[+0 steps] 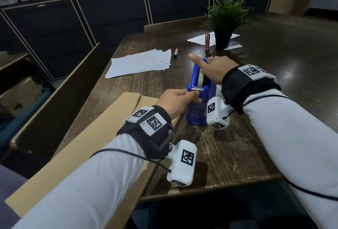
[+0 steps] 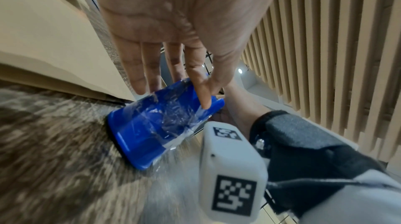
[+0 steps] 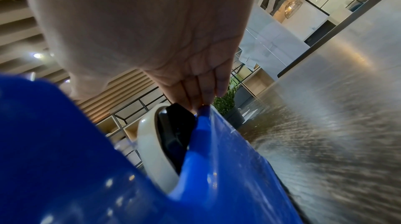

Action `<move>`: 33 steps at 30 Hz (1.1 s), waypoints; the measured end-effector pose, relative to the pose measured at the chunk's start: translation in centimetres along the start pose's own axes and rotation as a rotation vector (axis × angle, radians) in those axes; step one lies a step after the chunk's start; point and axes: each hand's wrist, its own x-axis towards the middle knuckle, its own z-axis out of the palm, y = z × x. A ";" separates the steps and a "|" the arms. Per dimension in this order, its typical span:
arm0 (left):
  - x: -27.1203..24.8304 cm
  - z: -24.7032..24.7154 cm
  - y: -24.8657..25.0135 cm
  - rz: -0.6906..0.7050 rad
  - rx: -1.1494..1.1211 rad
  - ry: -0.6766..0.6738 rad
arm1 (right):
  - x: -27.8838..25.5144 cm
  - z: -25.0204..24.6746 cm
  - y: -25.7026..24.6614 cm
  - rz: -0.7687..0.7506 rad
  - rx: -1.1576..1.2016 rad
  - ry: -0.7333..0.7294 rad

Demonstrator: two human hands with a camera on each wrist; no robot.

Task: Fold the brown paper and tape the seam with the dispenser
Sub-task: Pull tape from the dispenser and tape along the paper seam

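Note:
A blue tape dispenser stands on the dark wooden table, its white tape roll sitting in the slot. My right hand rests on top of the dispenser with straight fingers and the thumb stuck out. My left hand pinches the clear tape end at the metal cutter. Crinkled clear tape clings to the dispenser's front below the left hand. The folded brown paper lies under my left forearm, and its edge runs just left of the dispenser.
A stack of white sheets and a marker lie beyond the dispenser. A potted plant and a small pink tube stand at the back on white papers. A brown partition board borders the table's left side.

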 end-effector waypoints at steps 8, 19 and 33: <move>0.2 0.1 -0.6 0.086 0.061 0.000 | -0.3 -0.1 -0.2 0.007 -0.041 -0.004; -0.8 -3.0 0.5 0.103 0.370 -0.186 | -0.3 -0.8 -0.2 0.007 -0.029 -0.027; -4.4 -11.6 -1.4 0.134 0.076 0.055 | -3.2 -3.6 -5.0 -0.182 0.058 0.078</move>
